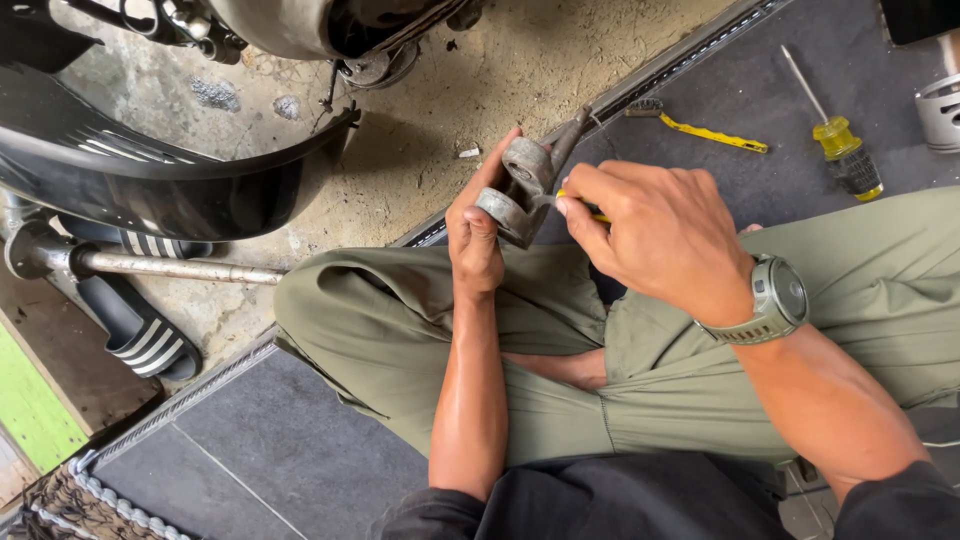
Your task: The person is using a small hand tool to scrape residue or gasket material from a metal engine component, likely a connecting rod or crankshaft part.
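Left hand (pixel 475 235), at 9 o'clock, clenches grey metal bracket (pixel 522 190). Right hand (pixel 655 235), at 3 o'clock, pinches yellow-handled tool (pixel 597 215) against it. Best worked with bracket braced steady and strokes short.

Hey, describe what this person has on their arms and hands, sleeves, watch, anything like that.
Both hands are bare, no gloves. The left hand has nothing on its wrist. The right hand has a chunky grey-green watch with a round face and matching strap on its wrist. Both forearms are uncovered; dark sleeves sit pushed up near the elbows.
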